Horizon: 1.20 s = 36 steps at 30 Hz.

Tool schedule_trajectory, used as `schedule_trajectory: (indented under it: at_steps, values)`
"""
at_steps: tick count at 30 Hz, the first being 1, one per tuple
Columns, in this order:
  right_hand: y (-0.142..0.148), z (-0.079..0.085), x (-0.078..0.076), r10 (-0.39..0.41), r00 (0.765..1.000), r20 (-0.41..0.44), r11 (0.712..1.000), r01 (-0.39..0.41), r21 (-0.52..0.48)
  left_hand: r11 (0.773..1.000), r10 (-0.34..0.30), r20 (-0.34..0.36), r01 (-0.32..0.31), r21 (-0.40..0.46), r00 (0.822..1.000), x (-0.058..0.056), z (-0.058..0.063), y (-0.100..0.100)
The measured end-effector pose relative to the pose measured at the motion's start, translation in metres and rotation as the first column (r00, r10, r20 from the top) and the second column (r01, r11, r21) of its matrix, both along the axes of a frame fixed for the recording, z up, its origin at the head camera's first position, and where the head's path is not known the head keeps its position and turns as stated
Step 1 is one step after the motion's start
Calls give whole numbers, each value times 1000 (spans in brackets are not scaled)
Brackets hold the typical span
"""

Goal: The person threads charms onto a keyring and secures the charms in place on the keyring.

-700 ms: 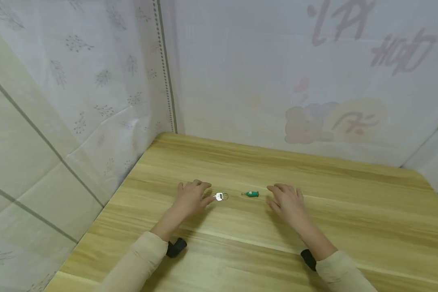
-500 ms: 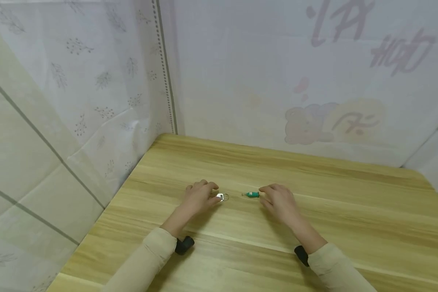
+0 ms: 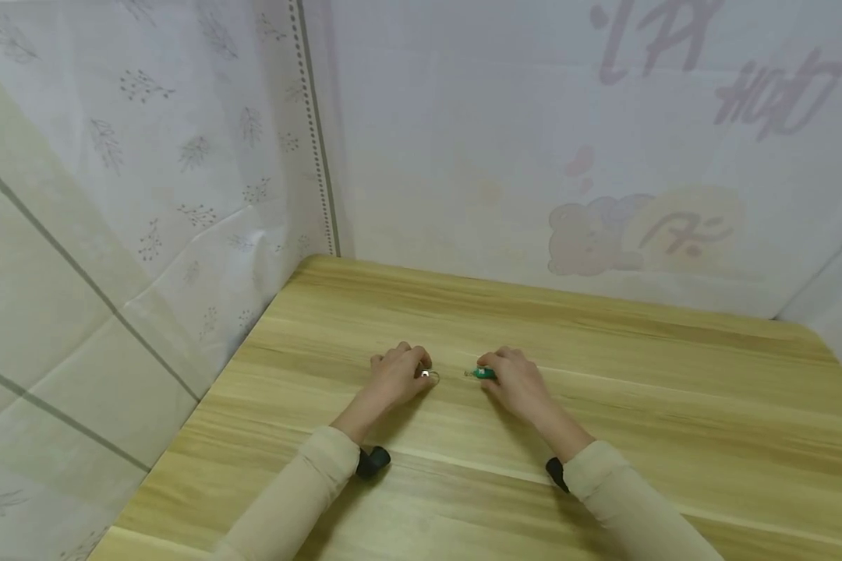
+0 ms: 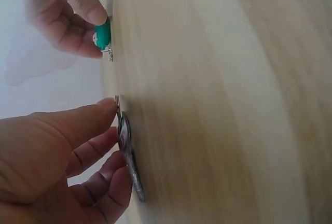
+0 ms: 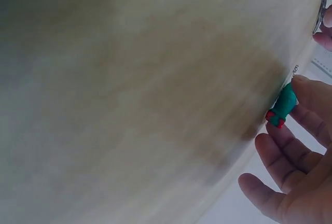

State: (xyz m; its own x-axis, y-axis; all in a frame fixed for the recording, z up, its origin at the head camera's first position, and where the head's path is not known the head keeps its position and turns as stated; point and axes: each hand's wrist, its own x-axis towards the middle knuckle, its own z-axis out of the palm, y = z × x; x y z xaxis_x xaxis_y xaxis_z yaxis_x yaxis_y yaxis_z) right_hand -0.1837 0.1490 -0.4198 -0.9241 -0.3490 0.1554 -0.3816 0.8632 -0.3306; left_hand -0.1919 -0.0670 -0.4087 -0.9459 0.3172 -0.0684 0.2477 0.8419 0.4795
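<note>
Key (image 3: 426, 373) and charm (image 3: 485, 373), each at the fingers of one hand over the wooden table (image 3: 463, 483). The key, with its ring (image 3: 436, 378), is at the left hand (image 3: 394, 375); the green charm, its short chain (image 3: 468, 373) directed toward the ring, is at the right hand (image 3: 518, 382). Ring and chain are apart, with a strip of table between them. Left wrist view: the left grip holds the key, thumb at the ring end, fingers curled along the metal. Right wrist view: the right grip pinches the charm between thumb and forefinger, its red end (image 5: 276, 120) facing away from the chain; the other fingers stand free. Both items lie low, on or just above the table; which of the two cannot be told. Step in hand, as judged from the poses: the taking-up of both items, one per hand. The next move appears to call for a firm hold on each before any lift, with the ring and chain kept uncovered, since the small parts could slip from a loose pinch.
</note>
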Motion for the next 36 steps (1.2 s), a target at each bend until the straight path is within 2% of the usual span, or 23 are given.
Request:
schedule_trajectory:
  at_steps: [6, 16, 19, 22, 24, 27, 29, 32, 36]
  values:
    - [-3, -1, -4, 22, 1000, -19, 1000, -22, 0, 1000, 16, 8, -16, 10, 1000, -1, 0, 5]
    - [-4, 0, -7, 44, 999, -25, 999, -44, -2, 992, -47, -64, 54, 110, 997, 0, -1, 9]
    - [-3, -1, -6, 33, 999, 42, 996, -30, -79, 985, -54, -70, 65, 162, 996, 1, -3, 10]
    - [-2, 0, -2, 35, 988, 149, 977, -2, -211, 972, -50, -70, 65, 224, 996, 3, -3, 11]
    - [0, 1, 3, 48, 974, 223, 952, 23, -306, 965, -49, -93, 72, 254, 994, 6, -1, 13]
    - [3, 3, 10, 76, 947, 312, 898, 71, -433, 944, -63, -128, 101, 313, 990, 12, 3, 15]
    - [6, 4, 14, 109, 926, 360, 850, 102, -518, 933, -66, -162, 119, 341, 985, 16, 5, 18]
    - [8, 5, 19, 181, 895, 408, 755, 139, -641, 917, -68, -222, 149, 371, 973, 20, 7, 22]
    - [9, 8, 24, 262, 857, 444, 642, 189, -743, 911, -70, -330, 195, 364, 941, 23, 8, 28]
